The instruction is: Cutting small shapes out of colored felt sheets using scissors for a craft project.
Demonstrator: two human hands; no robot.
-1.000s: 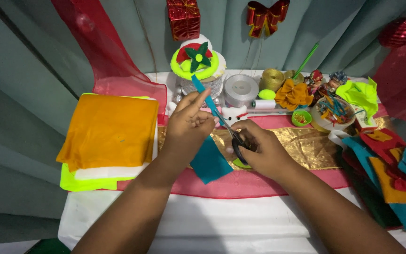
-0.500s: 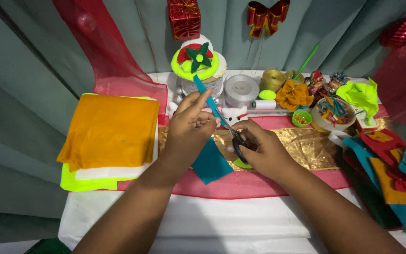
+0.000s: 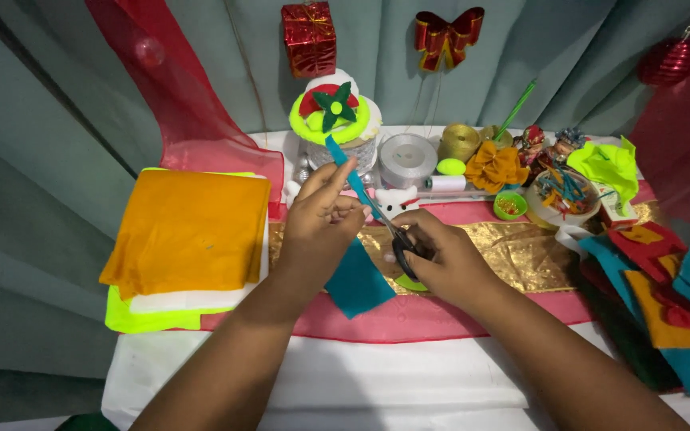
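My left hand (image 3: 325,214) pinches a piece of teal felt (image 3: 358,279); a narrow strip of it rises past my fingertips towards the decorated jar. My right hand (image 3: 439,254) grips small scissors (image 3: 399,239) whose blades run up along that strip, between the two hands. Both hands hover over a gold cloth (image 3: 521,254) on the table. The wider lower part of the felt hangs below my left palm.
A stack of orange, white and neon-yellow felt (image 3: 189,239) lies left. A decorated jar (image 3: 333,120), tape roll (image 3: 407,158), ribbon spools, an orange flower (image 3: 495,166), small bowls (image 3: 569,199) stand at the back. Coloured felt pieces (image 3: 664,303) pile up right. Curtains hang behind.
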